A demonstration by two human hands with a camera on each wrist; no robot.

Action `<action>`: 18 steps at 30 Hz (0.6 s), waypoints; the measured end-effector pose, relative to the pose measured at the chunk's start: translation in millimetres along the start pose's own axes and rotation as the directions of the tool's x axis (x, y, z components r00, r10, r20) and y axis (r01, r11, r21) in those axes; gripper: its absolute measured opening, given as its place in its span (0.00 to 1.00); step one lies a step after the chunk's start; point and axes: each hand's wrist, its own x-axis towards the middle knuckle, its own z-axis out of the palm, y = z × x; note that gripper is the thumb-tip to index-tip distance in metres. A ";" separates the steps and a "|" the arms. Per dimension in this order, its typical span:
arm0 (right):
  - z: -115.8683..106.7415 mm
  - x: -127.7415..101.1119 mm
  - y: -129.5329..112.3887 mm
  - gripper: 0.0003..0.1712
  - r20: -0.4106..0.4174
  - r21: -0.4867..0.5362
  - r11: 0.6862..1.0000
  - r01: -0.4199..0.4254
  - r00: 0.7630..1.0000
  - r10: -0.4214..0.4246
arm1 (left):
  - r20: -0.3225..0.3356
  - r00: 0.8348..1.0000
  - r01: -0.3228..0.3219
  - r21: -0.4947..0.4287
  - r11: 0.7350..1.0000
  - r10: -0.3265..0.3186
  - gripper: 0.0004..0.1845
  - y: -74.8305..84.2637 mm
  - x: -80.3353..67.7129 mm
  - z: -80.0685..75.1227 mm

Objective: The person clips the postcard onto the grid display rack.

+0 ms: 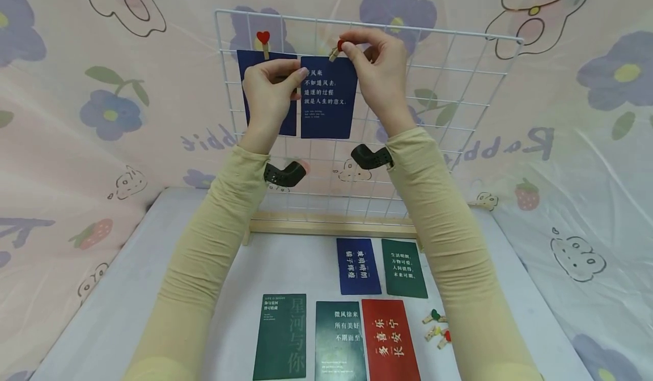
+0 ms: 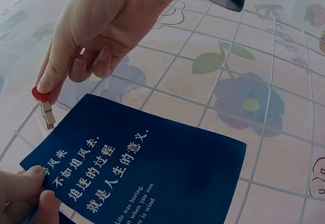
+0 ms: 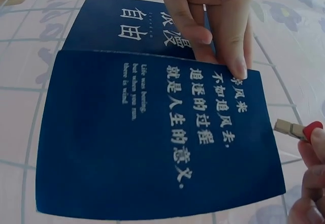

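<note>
My left hand (image 1: 270,89) pinches the left edge of a dark blue card (image 1: 326,109) printed with white writing, held up against the white wire grid (image 1: 408,69). In my right hand (image 1: 382,72) is a small wooden clothespin (image 2: 47,115) with a red heart, pinched between thumb and fingers just above the card's top edge. In the right wrist view the clothespin's tip stands slightly apart from the card. Left of it, a second blue card (image 3: 122,26) hangs on the grid under another red-heart clothespin (image 1: 263,42), partly hidden by my left hand.
On the white table (image 1: 234,324) lie a blue card (image 1: 359,266), a small green card (image 1: 405,269), two larger green cards (image 1: 280,335) and a red card (image 1: 390,338). Several clothespins (image 1: 436,330) lie beside my right sleeve. A wooden base (image 1: 331,229) supports the grid.
</note>
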 end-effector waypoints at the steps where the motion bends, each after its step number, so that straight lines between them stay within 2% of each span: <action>1: 0.6 0.9 1.0 0.10 -0.006 0.000 1.000 0.005 1.000 -0.005 | -0.004 1.000 -0.004 0.012 1.000 0.005 0.12 -0.2 0.0 0.3; 10: 6.1 4.6 4.0 0.08 -0.027 -0.011 1.000 0.005 1.000 -0.006 | -0.030 0.997 -0.066 0.120 0.990 0.071 0.12 -0.2 -2.4 3.4; 18: 8.6 5.1 -0.1 0.09 -0.022 -0.118 0.993 -0.010 1.000 0.008 | -0.045 0.992 -0.105 0.171 0.980 0.114 0.10 -1.2 -2.9 5.7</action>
